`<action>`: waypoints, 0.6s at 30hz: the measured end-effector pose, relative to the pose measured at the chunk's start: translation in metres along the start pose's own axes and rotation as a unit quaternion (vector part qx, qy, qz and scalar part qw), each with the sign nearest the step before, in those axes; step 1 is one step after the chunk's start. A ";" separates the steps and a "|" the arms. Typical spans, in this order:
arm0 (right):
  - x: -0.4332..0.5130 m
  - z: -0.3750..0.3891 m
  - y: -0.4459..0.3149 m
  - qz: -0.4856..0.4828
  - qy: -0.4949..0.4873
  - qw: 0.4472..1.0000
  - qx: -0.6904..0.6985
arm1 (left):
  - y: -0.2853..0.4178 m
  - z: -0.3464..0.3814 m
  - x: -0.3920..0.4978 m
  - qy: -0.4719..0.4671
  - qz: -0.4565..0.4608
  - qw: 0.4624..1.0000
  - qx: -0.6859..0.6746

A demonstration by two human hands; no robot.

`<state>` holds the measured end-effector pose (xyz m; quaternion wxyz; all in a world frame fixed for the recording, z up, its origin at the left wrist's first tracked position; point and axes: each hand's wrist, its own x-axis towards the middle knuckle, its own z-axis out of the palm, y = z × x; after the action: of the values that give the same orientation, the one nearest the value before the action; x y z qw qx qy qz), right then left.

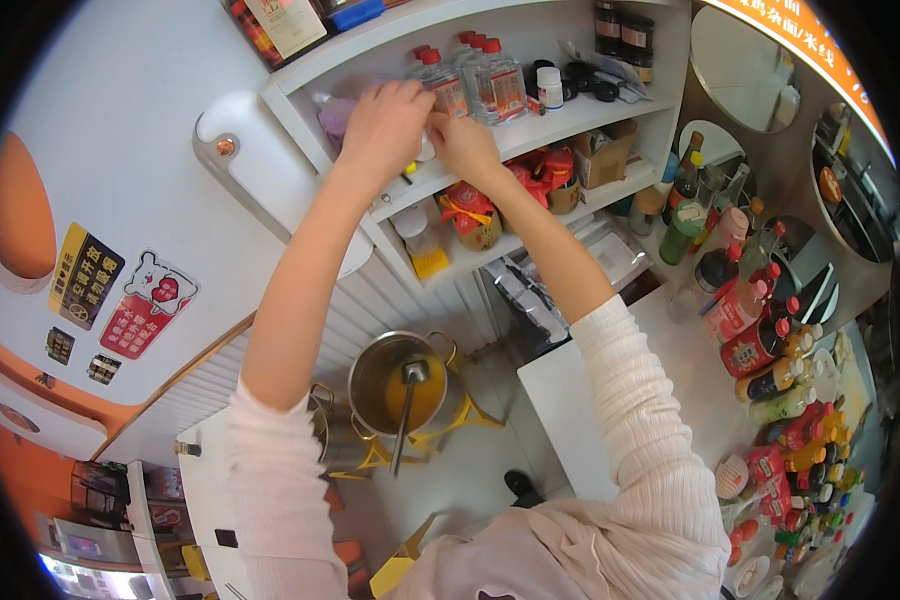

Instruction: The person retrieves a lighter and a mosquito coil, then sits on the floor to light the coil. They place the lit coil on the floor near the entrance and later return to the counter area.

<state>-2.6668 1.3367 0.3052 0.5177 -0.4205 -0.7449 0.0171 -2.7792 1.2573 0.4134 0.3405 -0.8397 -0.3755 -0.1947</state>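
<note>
Both hands are raised in front of a white wall shelf. My left hand and my right hand meet at the fingertips, just before clear red-capped bottles on the upper board. Between the hands a bit of a white object shows; whether either hand grips it is hidden by the fingers. To the left of my left hand lies a purple plastic bag. A small yellow-and-black item sits below the hands at the board's edge.
Jars with red cloth covers and a cardboard box stand on the lower board. Beneath are a steel pot holding yellow liquid and a ladle. A white counter and many drink bottles are at the right.
</note>
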 end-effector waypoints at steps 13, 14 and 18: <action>-0.001 -0.002 0.000 -0.002 0.006 1.000 0.012 | -0.050 0.060 0.044 -0.136 -0.095 0.942 0.292; -0.001 -0.004 0.000 0.007 0.001 1.000 0.017 | -0.053 0.060 0.043 -0.098 -0.102 0.948 0.284; 0.007 -0.008 -0.005 0.000 -0.003 1.000 0.024 | -0.065 0.058 0.043 -0.022 -0.153 0.957 0.246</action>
<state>-2.6640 1.3350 0.3165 0.5254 -0.4078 -0.7459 0.0366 -2.7969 1.3518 0.4252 0.4942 -0.6664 -0.5433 -0.1282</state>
